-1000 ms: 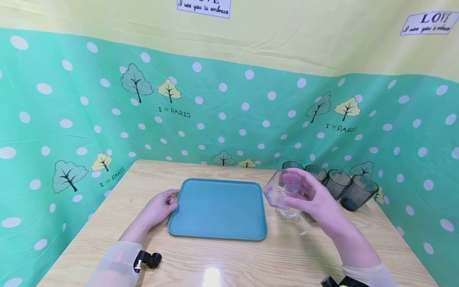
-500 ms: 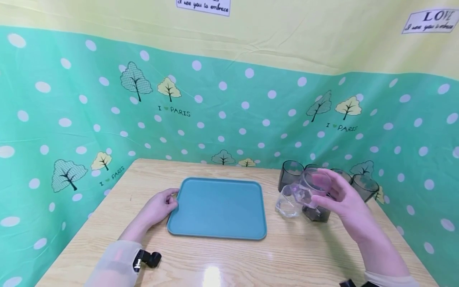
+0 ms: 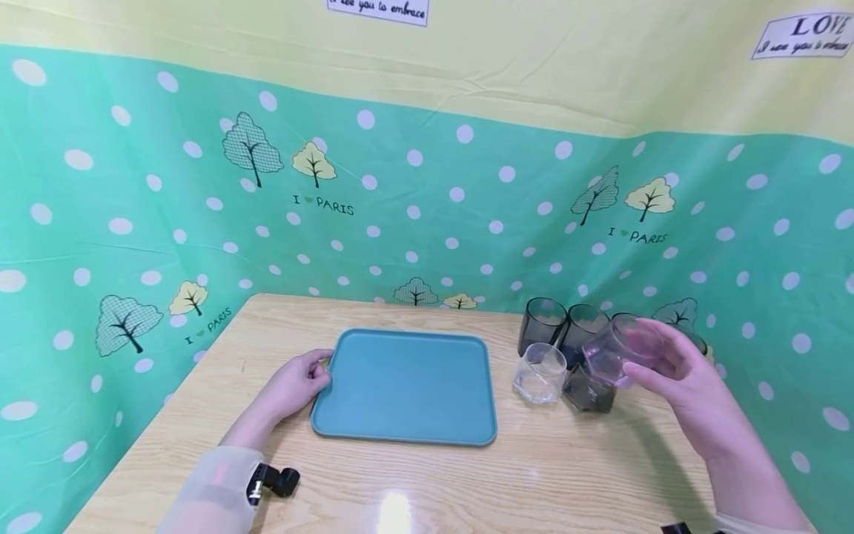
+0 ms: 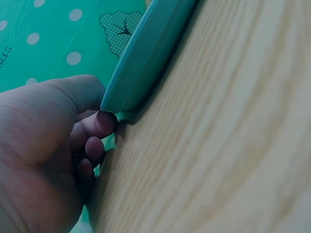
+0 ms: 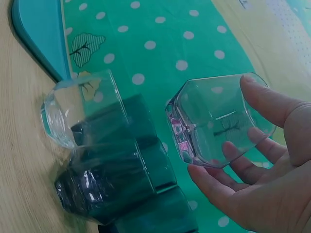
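Note:
My right hand (image 3: 694,393) holds a pinkish clear glass (image 5: 218,121) with a faceted base, tilted and raised above the table on the right. In the right wrist view the thumb lies on one side of its wall and the fingers on the other. Just below and to the left, a clear glass (image 3: 539,373) and a dark grey faceted glass (image 3: 590,390) stand side by side on the table. On the left, my left hand (image 3: 293,386) pinches the left rim of a blue-green tray (image 3: 407,386); the left wrist view has thumb and forefinger at its edge (image 4: 138,68).
Several tall dark glasses (image 3: 543,328) form a row at the back right; the right hand partly hides some. Behind the wooden table (image 3: 467,489) hangs a green and yellow printed cloth (image 3: 427,185).
My right hand has moved right with the pinkish glass, away from the tray. The clear glass and short dark glass are now uncovered. My left hand stays at the tray's rim.

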A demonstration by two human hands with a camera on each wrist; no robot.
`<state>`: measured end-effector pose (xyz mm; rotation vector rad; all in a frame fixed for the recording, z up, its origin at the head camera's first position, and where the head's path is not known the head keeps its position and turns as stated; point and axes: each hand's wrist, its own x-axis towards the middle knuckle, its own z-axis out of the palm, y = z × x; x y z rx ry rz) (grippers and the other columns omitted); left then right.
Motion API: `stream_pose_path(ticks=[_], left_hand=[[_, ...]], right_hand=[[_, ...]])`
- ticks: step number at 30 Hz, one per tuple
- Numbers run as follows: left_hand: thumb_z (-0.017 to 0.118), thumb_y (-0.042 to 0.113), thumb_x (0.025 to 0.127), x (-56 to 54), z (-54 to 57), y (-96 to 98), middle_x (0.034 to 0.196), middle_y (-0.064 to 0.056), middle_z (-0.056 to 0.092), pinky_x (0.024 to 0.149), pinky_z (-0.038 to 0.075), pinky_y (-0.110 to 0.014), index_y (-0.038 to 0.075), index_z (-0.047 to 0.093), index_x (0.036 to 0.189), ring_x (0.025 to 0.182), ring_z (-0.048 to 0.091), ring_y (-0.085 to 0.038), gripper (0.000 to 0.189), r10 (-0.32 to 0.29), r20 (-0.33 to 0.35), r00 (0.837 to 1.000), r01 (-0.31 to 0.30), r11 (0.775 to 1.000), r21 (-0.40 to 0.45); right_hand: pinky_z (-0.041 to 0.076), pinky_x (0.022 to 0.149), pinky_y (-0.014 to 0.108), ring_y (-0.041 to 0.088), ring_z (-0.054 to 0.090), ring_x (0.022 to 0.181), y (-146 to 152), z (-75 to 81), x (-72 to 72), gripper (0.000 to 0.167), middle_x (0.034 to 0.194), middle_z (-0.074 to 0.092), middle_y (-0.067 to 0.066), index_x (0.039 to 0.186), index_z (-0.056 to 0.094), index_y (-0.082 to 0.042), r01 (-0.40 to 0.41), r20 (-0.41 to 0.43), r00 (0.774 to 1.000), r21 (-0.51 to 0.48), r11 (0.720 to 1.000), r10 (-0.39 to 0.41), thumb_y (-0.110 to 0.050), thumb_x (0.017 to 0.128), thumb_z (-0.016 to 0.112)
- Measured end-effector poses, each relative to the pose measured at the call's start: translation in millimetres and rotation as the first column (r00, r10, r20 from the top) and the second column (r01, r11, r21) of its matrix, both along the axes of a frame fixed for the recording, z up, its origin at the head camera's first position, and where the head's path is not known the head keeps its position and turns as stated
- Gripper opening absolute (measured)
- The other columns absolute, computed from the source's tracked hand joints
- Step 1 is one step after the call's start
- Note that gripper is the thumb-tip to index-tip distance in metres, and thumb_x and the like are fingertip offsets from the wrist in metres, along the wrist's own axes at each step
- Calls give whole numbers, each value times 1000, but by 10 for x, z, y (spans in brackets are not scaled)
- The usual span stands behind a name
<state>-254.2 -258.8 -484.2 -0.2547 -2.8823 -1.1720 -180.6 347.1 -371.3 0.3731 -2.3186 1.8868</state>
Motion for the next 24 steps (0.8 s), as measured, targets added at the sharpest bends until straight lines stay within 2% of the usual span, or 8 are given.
stream_pose_path(ticks=[6, 14, 19, 24], left_hand=[[67, 7, 102, -2, 10, 4, 83, 1, 60, 82, 48, -39, -7, 58, 153, 75, 57, -17, 53, -4, 1, 1000, 4, 1000, 0], [66, 7, 102, 0, 10, 9, 83, 1, 60, 82, 49, -39, -7, 57, 153, 76, 57, -17, 54, -4, 2, 1000, 4, 1000, -2], [67, 7, 102, 0, 4, 1, 82, 1, 60, 83, 49, -40, -7, 58, 152, 75, 57, -17, 53, -3, -4, 1000, 3, 1000, -4], [66, 7, 102, -3, 0, -7, 83, 1, 60, 84, 49, -41, -7, 58, 152, 76, 58, -17, 53, -2, -5, 1000, 2, 1000, -5]], right_hand=[[46, 96, 11, 3, 64, 121, 210, -21, -14, 72, 144, 63, -7, 166, 46, -21, 58, -17, 998, -56, 997, -59, 8, 104, 68], [46, 96, 9, 0, 64, 119, 460, -65, -28, 72, 141, 64, -11, 163, 48, -24, 69, -31, 997, -149, 986, -74, 14, 103, 64], [46, 97, 9, 1, 62, 122, 585, -133, -55, 73, 144, 62, -9, 165, 45, -23, 65, -5, 998, -145, 987, -66, 13, 104, 64], [45, 96, 8, 0, 61, 123, 709, -204, -67, 75, 147, 58, -8, 168, 39, -21, 56, 12, 998, -83, 995, -55, 11, 105, 64]])
